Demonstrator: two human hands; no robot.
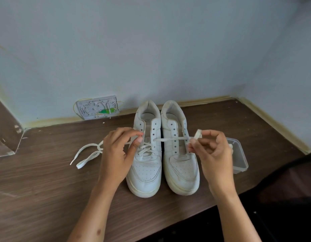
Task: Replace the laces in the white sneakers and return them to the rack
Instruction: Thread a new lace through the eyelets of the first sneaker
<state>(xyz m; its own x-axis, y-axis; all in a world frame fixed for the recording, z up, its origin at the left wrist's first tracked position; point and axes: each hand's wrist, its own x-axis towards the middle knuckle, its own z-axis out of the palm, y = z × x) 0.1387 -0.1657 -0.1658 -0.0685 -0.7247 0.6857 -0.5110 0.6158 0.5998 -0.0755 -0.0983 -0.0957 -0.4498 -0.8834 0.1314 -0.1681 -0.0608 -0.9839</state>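
head | both hands (116,152) (212,151) pinch lace (170,139) | clear tub (238,154) contents unclear

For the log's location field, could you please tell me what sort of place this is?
Probably a corner of a home room: a wood-look floor or low surface meets a pale blue wall, with an uncovered wall socket low on the wall behind the sneakers.

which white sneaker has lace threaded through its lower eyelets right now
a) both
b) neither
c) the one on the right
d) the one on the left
d: the left white leather sneaker has white flat lace crisscrossed through its lower eyelets, while the right white leather sneaker shows bare eyelets.
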